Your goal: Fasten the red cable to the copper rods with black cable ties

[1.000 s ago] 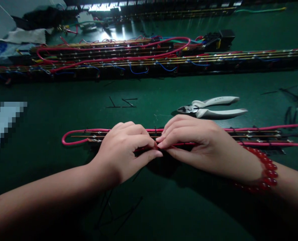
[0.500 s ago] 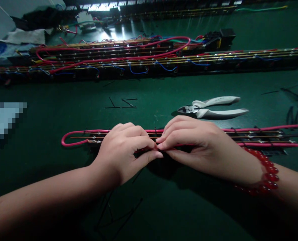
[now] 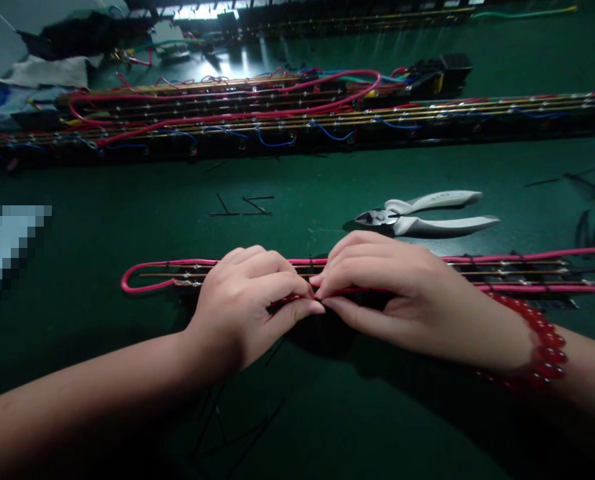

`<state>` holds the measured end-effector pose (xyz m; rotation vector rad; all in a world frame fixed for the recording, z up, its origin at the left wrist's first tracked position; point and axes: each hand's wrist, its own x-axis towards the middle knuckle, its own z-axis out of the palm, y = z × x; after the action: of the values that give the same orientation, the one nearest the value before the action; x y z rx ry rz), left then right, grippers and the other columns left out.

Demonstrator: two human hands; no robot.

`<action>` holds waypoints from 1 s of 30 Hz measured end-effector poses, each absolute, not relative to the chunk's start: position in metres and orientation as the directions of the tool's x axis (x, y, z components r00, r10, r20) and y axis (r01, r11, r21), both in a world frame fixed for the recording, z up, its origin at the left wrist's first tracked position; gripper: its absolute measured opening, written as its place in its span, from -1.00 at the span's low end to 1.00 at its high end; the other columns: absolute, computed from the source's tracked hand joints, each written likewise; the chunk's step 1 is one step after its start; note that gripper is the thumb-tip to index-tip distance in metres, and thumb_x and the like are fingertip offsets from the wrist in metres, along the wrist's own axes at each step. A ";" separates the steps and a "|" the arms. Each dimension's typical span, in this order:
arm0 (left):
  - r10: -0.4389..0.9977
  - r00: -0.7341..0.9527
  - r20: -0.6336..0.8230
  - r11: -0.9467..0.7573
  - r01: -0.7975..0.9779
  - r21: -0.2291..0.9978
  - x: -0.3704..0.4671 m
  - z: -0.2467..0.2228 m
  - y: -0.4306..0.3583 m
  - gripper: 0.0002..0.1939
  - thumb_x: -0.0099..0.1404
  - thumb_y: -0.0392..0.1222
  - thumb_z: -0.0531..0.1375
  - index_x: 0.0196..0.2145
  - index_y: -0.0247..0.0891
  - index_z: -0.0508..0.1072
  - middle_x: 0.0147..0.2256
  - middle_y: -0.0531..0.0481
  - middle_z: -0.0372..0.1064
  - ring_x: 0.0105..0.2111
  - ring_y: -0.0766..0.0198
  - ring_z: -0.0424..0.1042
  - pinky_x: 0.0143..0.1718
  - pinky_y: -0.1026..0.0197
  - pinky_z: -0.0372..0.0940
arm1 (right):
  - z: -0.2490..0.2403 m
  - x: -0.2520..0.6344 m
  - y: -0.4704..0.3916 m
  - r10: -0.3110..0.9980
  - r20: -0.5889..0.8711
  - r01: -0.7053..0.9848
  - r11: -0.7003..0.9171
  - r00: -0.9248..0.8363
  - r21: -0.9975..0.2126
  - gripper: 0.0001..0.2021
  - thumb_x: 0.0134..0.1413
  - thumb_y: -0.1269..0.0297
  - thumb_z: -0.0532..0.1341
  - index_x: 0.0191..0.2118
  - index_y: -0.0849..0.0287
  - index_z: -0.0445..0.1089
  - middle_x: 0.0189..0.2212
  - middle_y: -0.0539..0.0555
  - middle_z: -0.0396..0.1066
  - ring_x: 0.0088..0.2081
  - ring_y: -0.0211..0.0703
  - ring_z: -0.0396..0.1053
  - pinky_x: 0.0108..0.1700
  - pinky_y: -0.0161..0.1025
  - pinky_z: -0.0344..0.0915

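- The worktop (image 3: pixel 127 373) is a dark green surface that fills the view and carries everything below.
- Long wired strips (image 3: pixel 287 117) lie side by side across the far part of the worktop, strung with red, blue and yellow leads; they sit well apart from both hands.
- The wire assembly (image 3: pixel 507 272) runs left to right across the middle of the worktop: a thin strip with a red wire (image 3: pixel 142 270) along it that bends back in a loop at its left end. It lies flat under both hands and reaches out past them on either side.
- The left hand (image 3: pixel 247 300) rests knuckles up over the assembly, fingers curled and pressed together, thumb below, pinching the red wire at the middle of the strip. Its forearm comes in from the lower left.
- The right hand (image 3: pixel 402 293) mirrors it from the other side, fingers curled down over the strip and thumb beneath, pinching the same wire. The fingertips of the two hands meet at one spot.
- A bracelet of red beads (image 3: pixel 542 347) circles the right wrist.
- Cutting pliers (image 3: pixel 427 213) with pale handles lie shut on the worktop just beyond the right hand, not touching it.
- Short black tie offcuts (image 3: pixel 242 203) lie loose further back, left of the pliers.
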<state>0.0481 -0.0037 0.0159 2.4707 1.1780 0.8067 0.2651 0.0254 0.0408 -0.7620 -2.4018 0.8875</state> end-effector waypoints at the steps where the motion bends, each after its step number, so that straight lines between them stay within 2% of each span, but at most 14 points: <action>1: 0.778 0.512 0.365 -0.628 0.617 0.474 0.048 0.016 -0.004 -0.83 0.34 -0.10 0.25 -0.38 -0.19 0.51 -0.38 0.04 0.47 -0.36 0.25 0.35 -0.31 0.15 0.18 | 0.040 0.265 0.025 0.637 0.232 0.340 0.643 -0.735 -0.686 -0.90 0.18 0.35 0.21 -0.31 0.12 0.49 -0.38 0.03 0.50 -0.24 -0.17 0.41 -0.19 -0.20 0.36; 5: 0.780 0.510 0.363 -0.625 0.611 0.486 0.047 0.016 -0.004 -0.83 0.35 -0.10 0.24 -0.37 -0.19 0.49 -0.36 0.02 0.46 -0.34 0.25 0.37 -0.29 0.15 0.21 | 0.038 0.265 0.024 0.645 0.246 0.347 0.647 -0.723 -0.679 -0.90 0.18 0.36 0.21 -0.29 0.12 0.49 -0.36 0.04 0.52 -0.24 -0.17 0.42 -0.17 -0.19 0.38; 8: 0.793 0.496 0.353 -0.607 0.597 0.525 0.047 0.017 -0.004 -0.88 0.34 -0.10 0.25 -0.26 -0.19 0.48 -0.26 -0.02 0.46 -0.26 0.23 0.41 -0.24 0.15 0.26 | 0.038 0.267 0.024 0.649 0.253 0.352 0.651 -0.717 -0.672 -0.90 0.19 0.38 0.20 -0.27 0.12 0.48 -0.35 0.04 0.52 -0.24 -0.19 0.44 -0.16 -0.21 0.38; 10: 0.794 0.490 0.359 -0.606 0.604 0.517 0.047 0.018 -0.005 -0.79 0.33 -0.06 0.26 -0.14 -0.20 0.47 -0.18 -0.05 0.46 -0.18 0.21 0.41 -0.17 0.14 0.28 | 0.038 0.267 0.024 0.646 0.257 0.356 0.659 -0.719 -0.662 -0.89 0.21 0.39 0.19 -0.29 0.12 0.48 -0.34 0.04 0.53 -0.23 -0.19 0.44 -0.16 -0.22 0.37; 13: 0.777 0.501 0.381 -0.629 0.642 0.439 0.048 0.018 -0.004 -0.67 0.33 0.01 0.24 -0.03 -0.20 0.45 -0.06 -0.09 0.46 -0.06 0.14 0.38 -0.01 0.07 0.26 | 0.037 0.268 0.025 0.636 0.261 0.353 0.671 -0.726 -0.652 -0.88 0.21 0.40 0.18 -0.31 0.12 0.46 -0.33 0.04 0.52 -0.21 -0.19 0.42 -0.16 -0.23 0.35; 16: 0.780 0.520 0.348 -0.625 0.670 0.400 0.048 0.018 -0.004 -0.71 0.36 0.00 0.21 -0.05 -0.16 0.47 0.01 -0.07 0.45 0.00 0.10 0.36 0.05 0.00 0.22 | 0.036 0.268 0.025 0.625 0.266 0.342 0.679 -0.734 -0.650 -0.88 0.22 0.41 0.17 -0.29 0.14 0.46 -0.34 0.04 0.49 -0.21 -0.19 0.40 -0.14 -0.23 0.33; 22: 0.803 0.509 0.310 -0.596 0.674 0.437 0.049 0.019 -0.005 -0.80 0.36 -0.07 0.22 -0.10 -0.14 0.49 -0.01 0.00 0.48 -0.01 0.12 0.39 0.05 0.00 0.20 | 0.036 0.268 0.024 0.624 0.270 0.344 0.683 -0.733 -0.645 -0.88 0.24 0.41 0.15 -0.25 0.17 0.45 -0.32 0.06 0.47 -0.22 -0.19 0.38 -0.14 -0.22 0.31; 30: 0.811 0.510 0.286 -0.584 0.676 0.450 0.049 0.021 -0.004 -0.78 0.37 0.00 0.19 -0.12 -0.13 0.50 0.00 0.00 0.48 -0.01 0.11 0.39 0.03 0.00 0.20 | 0.035 0.267 0.026 0.592 0.264 0.323 0.699 -0.761 -0.638 -0.86 0.24 0.42 0.14 -0.28 0.17 0.46 -0.32 0.06 0.49 -0.19 -0.15 0.35 -0.11 -0.17 0.29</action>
<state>0.0492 -0.0041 0.0209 2.4745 1.2513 0.6878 0.2670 0.0259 0.0346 -0.7046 -2.4522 0.7996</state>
